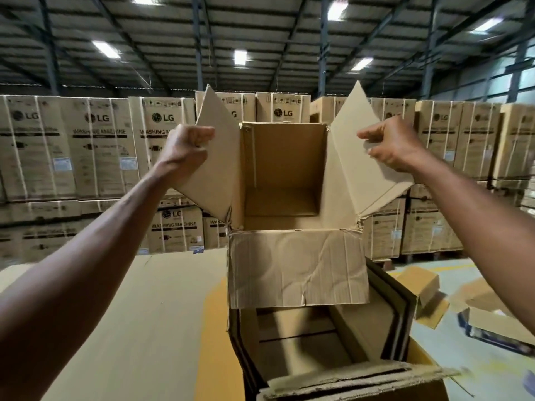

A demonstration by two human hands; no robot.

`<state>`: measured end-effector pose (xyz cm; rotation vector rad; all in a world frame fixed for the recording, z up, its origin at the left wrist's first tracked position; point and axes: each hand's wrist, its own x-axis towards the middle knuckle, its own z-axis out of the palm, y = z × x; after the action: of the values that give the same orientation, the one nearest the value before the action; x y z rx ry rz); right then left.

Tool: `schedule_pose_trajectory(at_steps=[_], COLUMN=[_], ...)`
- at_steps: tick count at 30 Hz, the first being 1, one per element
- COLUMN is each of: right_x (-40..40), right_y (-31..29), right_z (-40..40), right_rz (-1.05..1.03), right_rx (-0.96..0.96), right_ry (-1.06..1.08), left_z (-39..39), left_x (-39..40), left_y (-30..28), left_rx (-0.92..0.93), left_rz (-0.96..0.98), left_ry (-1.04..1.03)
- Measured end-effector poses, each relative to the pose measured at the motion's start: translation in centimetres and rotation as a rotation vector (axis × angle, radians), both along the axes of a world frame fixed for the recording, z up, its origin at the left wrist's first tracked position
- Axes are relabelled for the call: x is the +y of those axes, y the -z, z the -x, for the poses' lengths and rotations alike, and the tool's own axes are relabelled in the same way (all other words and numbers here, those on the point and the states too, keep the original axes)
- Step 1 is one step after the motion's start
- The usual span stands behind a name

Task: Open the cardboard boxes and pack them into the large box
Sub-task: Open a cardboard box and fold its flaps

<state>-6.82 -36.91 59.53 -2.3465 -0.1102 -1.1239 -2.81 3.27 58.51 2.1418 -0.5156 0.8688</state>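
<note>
Up in the middle of the view, an open cardboard box (282, 175) is held in the air with its mouth turned toward the camera, so the bare brown inside and its far bottom panel show. Its corrugated board is plain and matte; the corners where the flaps join are torn and ragged. The left flap (215, 157) and right flap (367, 163) splay outward as slanted panels, and the near flap (296, 267) hangs down, creased and wrinkled with a small tear at its lower edge. The left hand (186, 146) has its fingers curled tight on the left flap's edge; the right hand (389, 147) pinches the right flap, fingers curled over its edge and thumb behind.

Directly below, the large box (417, 351) stands open, its thick layered walls showing frayed corrugated edges, with smaller brown cartons (301, 337) already lying inside. To the left of it lies a broad, smooth, tan cardboard sheet (121, 328) with a yellow-orange patch.

On the right, loose cardboard pieces (419, 287) lie on the pale concrete floor (463, 369), which bears yellow lines. Far behind, strapped stacks of printed washing machine cartons (98, 146) form a wall across the warehouse, under a dark ribbed metal roof (260, 30) with bright rectangular skylights.
</note>
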Motion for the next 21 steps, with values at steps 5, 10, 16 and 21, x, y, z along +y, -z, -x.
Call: schedule_pose_trajectory(at_steps=[5,10,16,21], right_x=[-4.0,-7.1,-8.7,-9.6], right_y=[1.2,3.7,8.3,12.3], right_z=[-1.5,-4.0,-7.2,-9.5], right_rz=[-0.020,-0.019,0.011,-0.018], right_rx=[0.152,0.313,0.497,0.602], right_ry=[-0.054,-0.121,-0.147,-0.157], left_z=[-0.6,-2.0,-4.2,-6.1], left_x=[-3.8,-6.1,-6.8,-6.6], left_y=[1.9,4.5,9.5,13.9], left_rx=[0.098,0.210,0.378,0.520], left_rz=[-0.026,-0.006,-0.038,-0.023], left_ry=[-0.025,-0.060,-0.081,-0.061])
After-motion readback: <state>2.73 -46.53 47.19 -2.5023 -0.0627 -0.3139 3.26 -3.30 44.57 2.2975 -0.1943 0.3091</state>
